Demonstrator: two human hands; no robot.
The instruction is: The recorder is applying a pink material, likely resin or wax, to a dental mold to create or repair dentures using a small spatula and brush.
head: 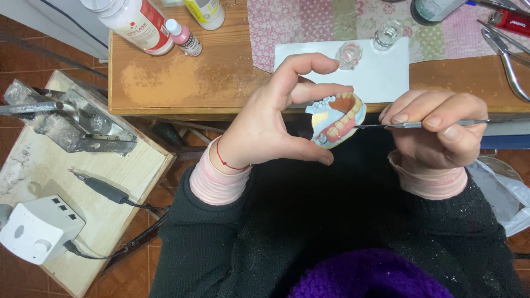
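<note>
Left hand [265,118]: raised over the near edge of the wooden bench [182,83], thumb and fingers curled and clamped around a dental model [337,118], a pale blue-white cast carrying a row of tooth-coloured teeth set in pink-orange base. The model sits between thumb below and index and middle fingers above, teeth turned toward the right hand. A thin red cord circles the wrist; pink cuff under a black knitted sleeve.

Right hand [433,132]: fingers closed together on a slim metal instrument [408,125], held level. Its tip meets the model at the tooth row; whether it touches tooth or base is probably too small to tell.

On the bench, behind the hands: white paper sheet [386,77] bearing two small clear glass dishes [349,54]; patterned patchwork cloth [309,22]; a large white bottle [138,22] with red label, a small pink-filled bottle [184,37], metal pliers [510,60] at far right.

On a lower board [110,182] to the left: black handpiece [105,190] with cable, white control box [38,229], grey metal clamp [77,121].
</note>
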